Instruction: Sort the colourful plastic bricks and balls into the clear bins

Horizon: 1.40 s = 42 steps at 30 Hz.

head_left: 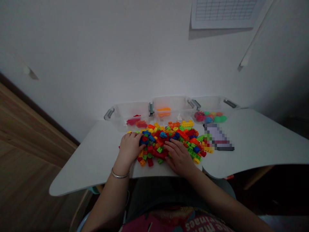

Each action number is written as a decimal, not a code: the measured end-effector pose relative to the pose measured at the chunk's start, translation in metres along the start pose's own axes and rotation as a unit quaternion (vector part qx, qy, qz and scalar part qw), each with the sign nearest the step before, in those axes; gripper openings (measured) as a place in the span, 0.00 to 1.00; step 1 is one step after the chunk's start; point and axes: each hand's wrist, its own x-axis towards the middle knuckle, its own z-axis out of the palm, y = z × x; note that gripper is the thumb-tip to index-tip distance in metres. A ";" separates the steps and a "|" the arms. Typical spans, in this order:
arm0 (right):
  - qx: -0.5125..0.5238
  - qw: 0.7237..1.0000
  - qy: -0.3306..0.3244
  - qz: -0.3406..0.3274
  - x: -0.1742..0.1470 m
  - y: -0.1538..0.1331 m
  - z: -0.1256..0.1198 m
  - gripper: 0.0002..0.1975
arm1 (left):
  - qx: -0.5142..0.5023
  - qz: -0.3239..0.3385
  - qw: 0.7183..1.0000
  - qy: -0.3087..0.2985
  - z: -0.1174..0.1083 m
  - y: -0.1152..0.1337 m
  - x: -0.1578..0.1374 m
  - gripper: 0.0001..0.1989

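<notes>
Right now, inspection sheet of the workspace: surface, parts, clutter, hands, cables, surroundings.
Surface: white tabletop
Job's things: multicoloured building bricks heaped loose; three clear bins behind, each holding coloured items
Clutter: flat dark-edged object, pixelated, right of the heap
Hands: left hand and right hand on the bricks; grip unclear. Silvery bangle on the left
Cables: thin pale line below the table edge, possibly a cord
Surroundings: gridded paper sheet on pale wall

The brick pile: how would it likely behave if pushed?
The pile would probably spread and tumble, since its bricks lie loose and jumbled. They look like hard plastic, so likely stiff and light. Those at the edge might slide easily on the smooth-looking table.
</notes>
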 end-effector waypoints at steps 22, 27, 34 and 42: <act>0.015 1.000 -0.008 0.014 0.000 0.002 0.001 0.22 | -0.041 -0.024 0.998 0.051 0.011 0.001 0.006 0.18; 0.015 1.000 -0.006 0.015 0.000 0.002 0.001 0.22 | -0.045 0.052 0.995 0.073 0.014 -0.003 0.013 0.19; 0.012 1.000 -0.001 0.012 0.000 0.001 0.001 0.20 | -0.081 0.151 0.981 0.086 0.021 -0.005 0.015 0.14; 0.008 1.000 -0.006 0.013 0.000 0.001 -0.001 0.20 | -0.158 0.109 0.977 0.096 0.025 -0.010 0.017 0.20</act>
